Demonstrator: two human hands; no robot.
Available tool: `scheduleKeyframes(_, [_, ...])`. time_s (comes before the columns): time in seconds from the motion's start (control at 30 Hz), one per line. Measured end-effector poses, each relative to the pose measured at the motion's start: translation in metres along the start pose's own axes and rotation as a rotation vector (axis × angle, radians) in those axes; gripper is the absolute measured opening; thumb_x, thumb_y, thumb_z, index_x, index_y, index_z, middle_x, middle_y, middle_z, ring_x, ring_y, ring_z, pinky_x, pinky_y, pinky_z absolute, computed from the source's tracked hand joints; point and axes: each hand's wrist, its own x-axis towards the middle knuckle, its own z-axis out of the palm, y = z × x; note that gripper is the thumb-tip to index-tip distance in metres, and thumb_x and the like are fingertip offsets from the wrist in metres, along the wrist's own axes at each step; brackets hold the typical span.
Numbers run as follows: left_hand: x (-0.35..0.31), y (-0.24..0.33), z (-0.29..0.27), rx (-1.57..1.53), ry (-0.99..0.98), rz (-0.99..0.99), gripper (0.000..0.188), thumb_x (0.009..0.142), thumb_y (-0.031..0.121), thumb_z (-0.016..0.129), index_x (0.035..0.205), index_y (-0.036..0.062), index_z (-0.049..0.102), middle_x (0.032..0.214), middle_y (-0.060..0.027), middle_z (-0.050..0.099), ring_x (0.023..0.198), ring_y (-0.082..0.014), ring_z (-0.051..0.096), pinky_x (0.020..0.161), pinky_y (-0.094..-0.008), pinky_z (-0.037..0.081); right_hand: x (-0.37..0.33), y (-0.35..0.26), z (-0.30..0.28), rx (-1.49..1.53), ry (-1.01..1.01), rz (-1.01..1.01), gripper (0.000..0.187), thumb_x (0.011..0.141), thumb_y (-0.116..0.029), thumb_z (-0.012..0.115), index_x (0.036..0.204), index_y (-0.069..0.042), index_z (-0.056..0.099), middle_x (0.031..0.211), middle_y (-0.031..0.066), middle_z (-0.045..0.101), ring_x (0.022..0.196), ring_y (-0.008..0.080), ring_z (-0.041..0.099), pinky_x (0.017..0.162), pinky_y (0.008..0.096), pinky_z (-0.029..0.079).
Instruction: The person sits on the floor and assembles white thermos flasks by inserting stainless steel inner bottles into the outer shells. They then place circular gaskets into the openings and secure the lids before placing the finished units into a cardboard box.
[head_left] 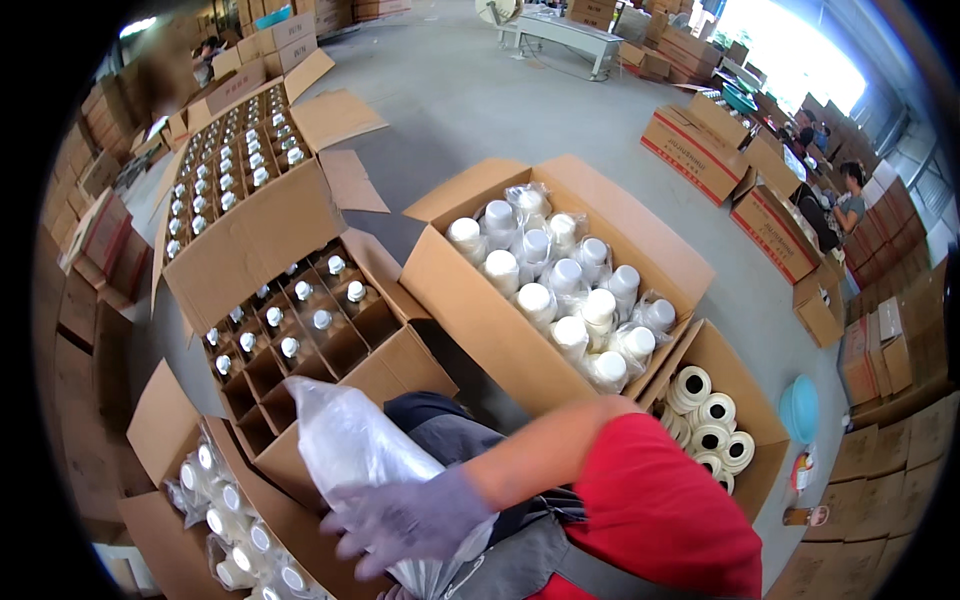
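My right hand [408, 520], in a purple-grey glove, lies across a long clear plastic bag [352, 437] and grips it from above. Its fingers are a little blurred. The bag is crumpled and slants over my lap; I cannot make out what is inside. At the bottom edge only a bit of grey glove shows from my left hand [396, 593], close under the bag; its fingers are mostly hidden. Beyond the bag stands a divided carton [400, 362] with white-capped bottles [322, 319] in some of its cells, several cells holding none.
An open carton [480, 345] of plastic-wrapped white containers stands ahead, another [165, 535] at lower left. White rings with dark centres [710, 437] fill a carton at right. A larger bottle carton [255, 215] stands far left. A blue basin [799, 408] and co-workers [850, 205] are at right.
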Motion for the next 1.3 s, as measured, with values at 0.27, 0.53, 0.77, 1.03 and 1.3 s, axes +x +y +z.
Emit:
scheduleKeyframes(0.27, [0.044,0.016,0.018,-0.036,-0.134,0.227,0.023,0.093,0.012,0.047,0.095,-0.0047,0.063,0.098,-0.0154,0.065,0.089,-0.025,0.06,0.085,-0.0395,0.05,0.025,0.027,0.019,-0.341,-1.333,0.146,0.044,0.077,-0.041,0.067,0.116,-0.02,0.067,0.107,0.0084,0.07,0.094,0.0256,0.065,0.082,0.048,0.045])
scheduleKeyframes(0.53, [0.133,0.065,0.033,-0.081,-0.223,0.857,0.027,0.092,0.011,0.045,0.083,-0.004,0.065,0.089,-0.0166,0.066,0.078,-0.0267,0.062,0.079,-0.041,0.053,-0.131,0.006,-0.079,-0.52,-0.179,0.609,0.024,0.071,-0.03,0.067,0.088,-0.016,0.06,0.087,0.0031,0.066,0.081,0.0242,0.065,0.072,0.0425,0.045])
scheduleKeyframes(0.77, [0.197,0.102,0.182,-0.356,-0.506,0.089,0.024,0.091,0.001,0.05,0.112,-0.0047,0.061,0.115,-0.0106,0.061,0.107,-0.0201,0.057,0.097,-0.0331,0.044,-0.28,-0.094,-0.145,-0.072,1.017,1.07,0.03,0.076,-0.012,0.07,0.105,-0.005,0.064,0.095,0.0097,0.065,0.086,0.0263,0.064,0.078,0.0382,0.051])
scheduleKeyframes(1.03, [0.268,0.159,0.615,-0.488,-1.271,-0.003,0.037,0.096,0.002,0.048,0.133,0.0033,0.053,0.127,-0.01,0.058,0.114,-0.0192,0.058,0.089,-0.0317,0.053,-0.413,-0.141,-0.18,-0.115,1.624,1.65,0.027,0.086,-0.006,0.066,0.112,-0.004,0.063,0.106,0.0088,0.066,0.098,0.022,0.064,0.085,0.0354,0.052])
scheduleKeyframes(1.3, [0.306,0.072,0.96,0.198,-1.689,0.431,0.044,0.08,-0.001,0.053,0.123,0.0012,0.061,0.127,-0.0165,0.062,0.119,-0.0253,0.057,0.102,-0.0339,0.043,-0.513,-0.093,-0.201,-0.365,1.265,2.069,0.027,0.086,-0.005,0.064,0.113,-0.003,0.063,0.108,0.0091,0.066,0.099,0.0224,0.064,0.086,0.0368,0.052])
